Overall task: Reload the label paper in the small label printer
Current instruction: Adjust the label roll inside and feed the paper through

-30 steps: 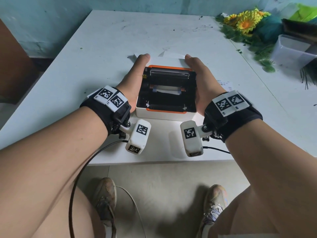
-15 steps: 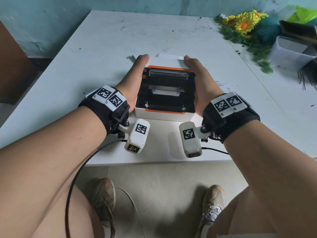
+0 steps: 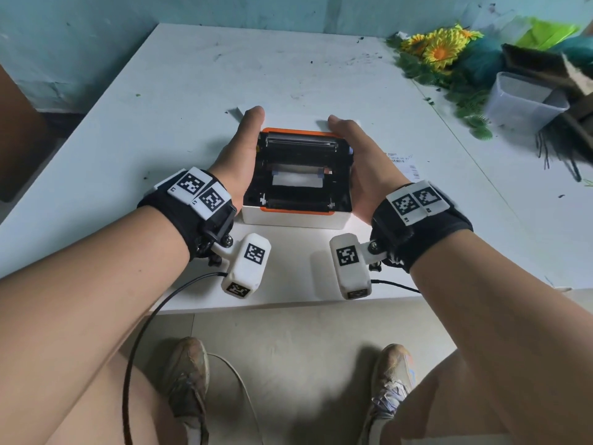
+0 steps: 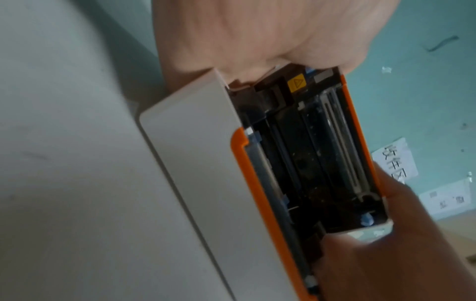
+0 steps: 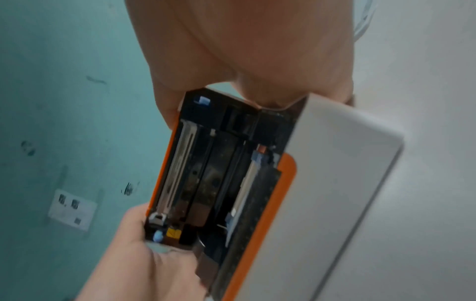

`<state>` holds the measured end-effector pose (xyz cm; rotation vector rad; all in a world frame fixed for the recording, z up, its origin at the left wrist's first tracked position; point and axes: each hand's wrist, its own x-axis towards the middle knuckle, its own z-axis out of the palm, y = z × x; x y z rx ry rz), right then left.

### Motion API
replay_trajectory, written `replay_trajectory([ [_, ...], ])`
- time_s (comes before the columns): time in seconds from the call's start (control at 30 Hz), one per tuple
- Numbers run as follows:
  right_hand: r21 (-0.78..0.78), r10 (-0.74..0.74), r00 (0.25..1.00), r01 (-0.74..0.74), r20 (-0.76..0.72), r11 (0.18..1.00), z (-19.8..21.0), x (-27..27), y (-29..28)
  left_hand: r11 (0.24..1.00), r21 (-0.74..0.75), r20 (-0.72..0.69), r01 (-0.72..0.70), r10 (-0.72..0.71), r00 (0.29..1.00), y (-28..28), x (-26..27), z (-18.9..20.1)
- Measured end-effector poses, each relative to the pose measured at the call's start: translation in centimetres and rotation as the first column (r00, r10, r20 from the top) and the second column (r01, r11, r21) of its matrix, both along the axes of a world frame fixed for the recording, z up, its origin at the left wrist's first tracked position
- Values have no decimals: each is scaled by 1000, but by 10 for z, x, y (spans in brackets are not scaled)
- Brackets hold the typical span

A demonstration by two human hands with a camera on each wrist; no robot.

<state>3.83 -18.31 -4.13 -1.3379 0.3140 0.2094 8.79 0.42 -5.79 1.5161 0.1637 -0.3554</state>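
The small label printer (image 3: 295, 217), white with orange rims, sits near the table's front edge with its lid raised and its black inside showing. A white strip of label paper (image 3: 296, 180) lies in the bay. My left hand (image 3: 241, 155) grips the printer's left side, thumb along the lid edge. Gripping the right side the same way is my right hand (image 3: 362, 162). The left wrist view shows the printer (image 4: 193, 163) held by the left hand (image 4: 257, 36). In the right wrist view the right hand (image 5: 244, 40) clasps the printer (image 5: 335, 183). The fingers on the outer sides are hidden.
A flat white paper sheet (image 3: 340, 123) lies just behind the printer. Printed labels (image 3: 402, 162) lie to its right. Artificial flowers (image 3: 439, 49) and a clear plastic tub (image 3: 523, 101) crowd the far right. The table's front edge (image 3: 288, 305) is close to my wrists.
Both hands keep their hold on the printer's sides. More of the white paper strip inside the bay shows now. The printer sits slightly lower and further left in the head view.
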Motion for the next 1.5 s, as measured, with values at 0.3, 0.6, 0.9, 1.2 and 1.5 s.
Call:
replay_trajectory([
  [0.3,-234,-130,991,134,33,963,-7,4,11,996,-88,-43,-17,13,999,7,-4,-2],
  [0.6,-261,-150,987,161,61,952,-7,14,9,985,-2,40,-171,171,984,-7,-12,7],
  [0.9,-263,-143,988,152,52,953,-8,22,4,968,110,99,-228,217,971,-10,-5,-3],
  [1.2,-153,-107,994,108,16,982,-7,21,6,973,64,35,-221,219,975,-6,-3,-3],
  [1.5,-175,-130,991,133,30,975,-10,23,7,989,-29,-38,-144,143,989,-5,-1,-3],
])
